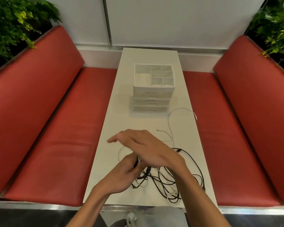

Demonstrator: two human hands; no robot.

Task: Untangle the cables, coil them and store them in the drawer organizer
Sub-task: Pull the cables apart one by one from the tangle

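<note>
head | L hand [121, 176] grips thin black cables [161, 183] | R hand [144, 146] flat, fingers straight | white boxy organizer [152, 93] behind

A diner or café booth: two red padded benches [59, 122] face each other across a narrow white surface [121, 115], with a pale wall panel [170, 22] behind and leafy plants [15, 27] above the backrests.

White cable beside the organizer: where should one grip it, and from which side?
Pinch the white cable just behind its plug end, coming from above on the right; that end lies free on the table, apart from the tangle.
</note>
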